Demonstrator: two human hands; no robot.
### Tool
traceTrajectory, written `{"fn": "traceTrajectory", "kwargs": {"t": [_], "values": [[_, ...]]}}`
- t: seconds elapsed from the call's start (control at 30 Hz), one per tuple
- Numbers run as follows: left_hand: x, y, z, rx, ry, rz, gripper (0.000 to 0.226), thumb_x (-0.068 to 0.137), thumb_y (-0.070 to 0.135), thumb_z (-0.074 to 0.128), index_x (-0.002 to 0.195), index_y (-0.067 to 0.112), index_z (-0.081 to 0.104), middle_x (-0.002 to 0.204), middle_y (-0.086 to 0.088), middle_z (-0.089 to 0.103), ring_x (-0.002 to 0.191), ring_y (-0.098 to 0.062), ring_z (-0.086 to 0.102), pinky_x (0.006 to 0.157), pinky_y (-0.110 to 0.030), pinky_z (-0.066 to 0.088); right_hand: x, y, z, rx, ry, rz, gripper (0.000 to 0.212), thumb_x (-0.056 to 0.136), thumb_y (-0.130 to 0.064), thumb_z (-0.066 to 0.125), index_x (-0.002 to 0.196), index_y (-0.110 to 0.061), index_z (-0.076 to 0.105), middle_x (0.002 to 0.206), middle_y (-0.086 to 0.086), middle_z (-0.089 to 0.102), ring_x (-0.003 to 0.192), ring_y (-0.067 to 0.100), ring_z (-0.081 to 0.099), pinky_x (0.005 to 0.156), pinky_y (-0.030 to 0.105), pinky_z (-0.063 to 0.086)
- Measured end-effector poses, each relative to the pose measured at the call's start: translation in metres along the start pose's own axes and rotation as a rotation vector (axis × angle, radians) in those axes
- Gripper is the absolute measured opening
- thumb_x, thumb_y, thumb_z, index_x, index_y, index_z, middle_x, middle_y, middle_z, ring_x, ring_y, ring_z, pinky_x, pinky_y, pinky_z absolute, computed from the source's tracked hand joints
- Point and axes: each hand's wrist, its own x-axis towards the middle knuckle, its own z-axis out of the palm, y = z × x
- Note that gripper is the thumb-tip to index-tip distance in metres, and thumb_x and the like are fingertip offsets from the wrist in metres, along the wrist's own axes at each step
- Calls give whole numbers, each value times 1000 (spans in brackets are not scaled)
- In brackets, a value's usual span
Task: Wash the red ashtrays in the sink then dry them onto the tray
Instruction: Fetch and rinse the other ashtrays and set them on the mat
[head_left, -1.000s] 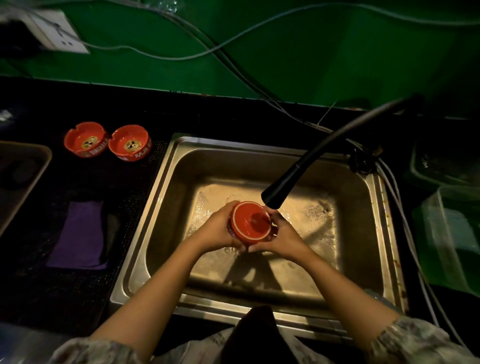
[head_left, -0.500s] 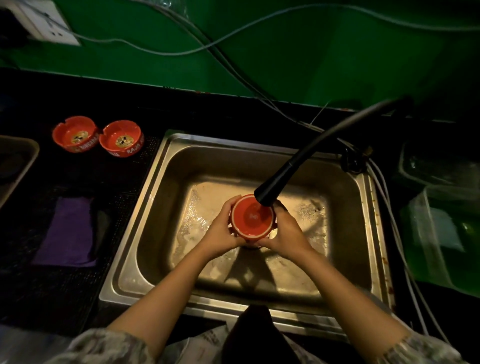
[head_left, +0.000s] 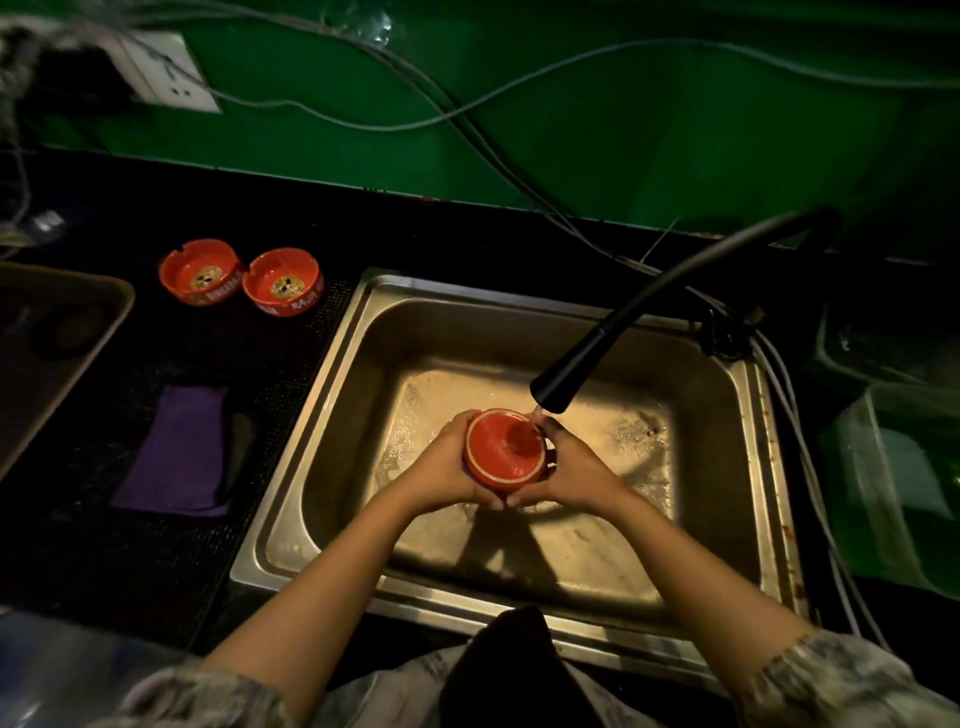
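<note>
Left hand (head_left: 441, 467) and right hand (head_left: 574, 470) clasp 1 round red ceramic ashtray (head_left: 505, 449) between them, underside up, over the steel sink (head_left: 322, 415), under the black faucet spout (head_left: 558, 387), presumably rinsing its base. 2 dirty ashtrays (head_left: 241, 275) wait on the counter.

The tray (head_left: 62, 332) at the left edge was cut off, its contents too dark to make out. The held ashtray (head_left: 504, 449) showed only its underside. Containers (head_left: 893, 467) at the right edge ran out of frame, contents unclear.
</note>
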Motion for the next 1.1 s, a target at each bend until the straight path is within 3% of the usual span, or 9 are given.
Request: {"fn": "traceTrajectory", "kwargs": {"t": [0.1,0.23,0.33,0.5,0.6,0.77,0.93,1.03,1.1], "values": [[-15,-6,9,-55,10,9,116,44,15,98,139,21,31,131,5,47,121,-12,50,101,-36,48,-16,-6,7,-66,48,-26,108,45,-32,96,134,-28,35,120,-14,48,112,4,48,94,18,36],[-33,-7,8,-33,7,69,114,44,23,98,138,24,34,131,11,49,118,-3,52,98,-35,51,-38,-1,32,-3,162,-76,103,46,-34,95,128,-39,32,127,-12,47,118,8,47,92,19,41],[-42,4,-7,42,7,145,109,50,26,97,140,25,34,133,13,48,119,2,50,97,-28,50,-47,-3,45,55,253,-110,108,46,-42,93,136,-34,34,134,-9,44,123,8,44,99,28,44],[-55,21,-34,160,39,251,106,55,23,94,141,23,34,137,10,44,121,2,45,99,-20,44,-54,-23,56,137,334,-200,105,49,-42,93,135,-33,34,132,-13,47,121,3,47,95,23,45],[-62,18,-40,252,47,250,109,52,22,94,142,22,33,141,4,44,127,-8,43,108,-27,39,-55,-30,66,171,302,-182,105,48,-32,95,134,-32,35,130,-15,49,118,0,49,95,26,47],[-77,14,-56,295,39,223,111,54,24,94,145,21,29,143,3,40,129,-8,40,107,-25,35,-55,-41,80,171,241,-207,105,51,-33,94,136,-29,33,132,-17,46,119,-3,46,98,31,46],[-90,10,-86,274,88,240,110,50,29,96,139,29,32,135,12,42,122,-1,42,99,-15,35,-47,-69,82,182,143,-216,103,50,-32,94,134,-34,35,130,-18,48,118,2,50,90,22,50],[-99,6,-113,269,87,211,115,46,39,96,139,28,31,132,14,43,119,-1,44,102,-21,40,-35,-101,74,85,17,-214,99,52,-30,94,133,-37,37,128,-17,49,118,8,52,92,25,51],[-103,-5,-131,223,71,138,119,43,48,95,141,26,32,133,12,46,120,-3,48,103,-26,43,-26,-128,71,-54,-67,-208,99,55,-31,92,136,-33,36,125,-18,47,120,7,49,89,16,47]]}}
